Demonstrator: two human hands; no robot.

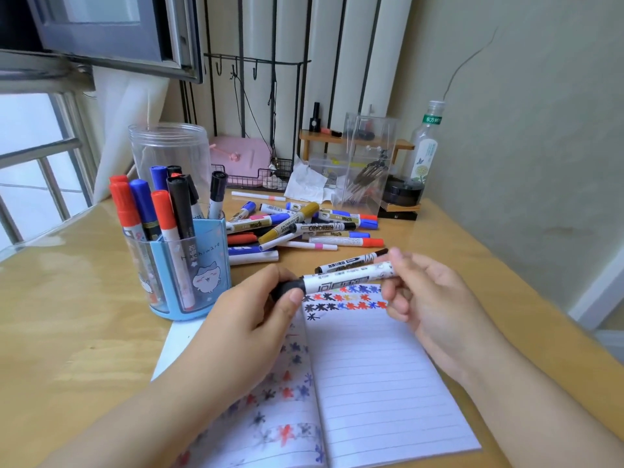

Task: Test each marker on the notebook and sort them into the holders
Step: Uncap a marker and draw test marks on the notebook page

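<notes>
We are holding a white-barrelled marker (344, 278) level above the top of the open notebook (371, 383). It is carrying black print along its barrel and a black cap at its left end. Our left hand (250, 319) is pinching that cap between thumb and curled fingers, while our right hand (429, 298) is gripping the barrel's other end with its fingertips. A second black marker (351, 261) is lying just behind it on the table (74, 332). Rows of black, red and blue star scribbles are filling the notebook's top lines. The blue holder (189, 275) is standing left of the notebook, holding red, blue and black markers upright.
</notes>
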